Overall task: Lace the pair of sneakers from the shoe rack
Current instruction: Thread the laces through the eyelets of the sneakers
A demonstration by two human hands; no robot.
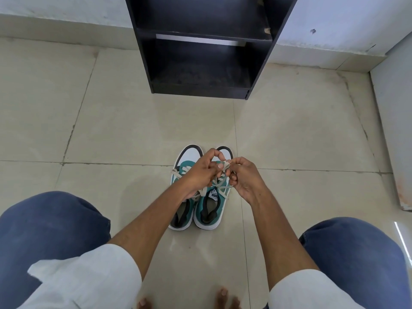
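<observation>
Both sneakers stand side by side on the floor tile, toes far, heels near. The left hand (201, 169) and right hand (244, 175) meet directly above the right sneaker (211, 210), fingers pinched shut on its cream lace (223, 186). Lace ends rise straight up; both hands equally close.

Glossy beige tiled floor (111, 130), grout lines dirty. Tall white panel (392, 130) stands on it, w/ rusty stain (404, 190) at panel's near end. Cracked grout line (354, 108) runs alongside panel. Tiled skirting (312, 56) meets panel's far end, under pale wall (334, 16). Small dark mark (313, 31) on wall, not far from panel.
</observation>
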